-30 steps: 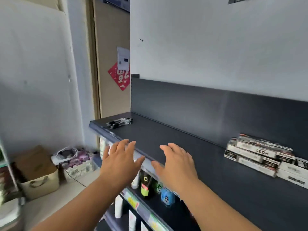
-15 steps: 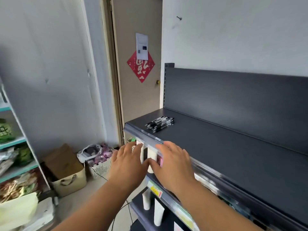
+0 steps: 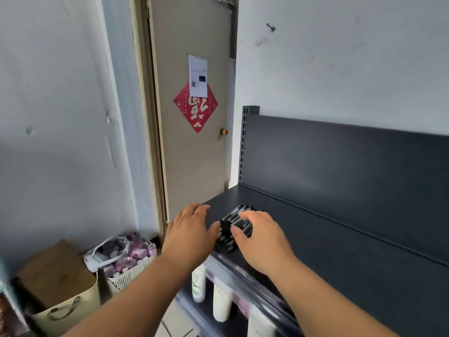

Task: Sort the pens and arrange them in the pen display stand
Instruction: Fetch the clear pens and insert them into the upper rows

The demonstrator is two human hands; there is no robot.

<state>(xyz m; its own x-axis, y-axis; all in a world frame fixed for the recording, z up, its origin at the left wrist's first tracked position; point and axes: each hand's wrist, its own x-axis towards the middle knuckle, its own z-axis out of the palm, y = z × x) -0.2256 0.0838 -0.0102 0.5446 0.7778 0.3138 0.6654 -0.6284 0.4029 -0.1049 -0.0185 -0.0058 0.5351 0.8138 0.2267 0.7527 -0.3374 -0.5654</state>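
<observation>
A pile of several black pens [image 3: 231,227] lies near the left front corner of the dark shelf [image 3: 340,239]. My right hand [image 3: 263,242] lies over the right side of the pile, fingers spread on top and thumb tip against the pens. My left hand [image 3: 190,231] sits at the shelf's left edge with straight fingers, its thumb touching the pile's left side. Part of the pile is hidden under my right hand.
The shelf's dark back panel [image 3: 352,161] rises behind. White bottles [image 3: 221,305] stand on the lower shelf. A door [image 3: 194,142] with a red paper diamond is to the left. On the floor are a white basket [image 3: 131,266] and a beige bag [image 3: 63,293].
The view swung left along the shelf. Both hands moved from the shelf's front edge up onto the shelf and reached the pile of pens, which lay untouched before.
</observation>
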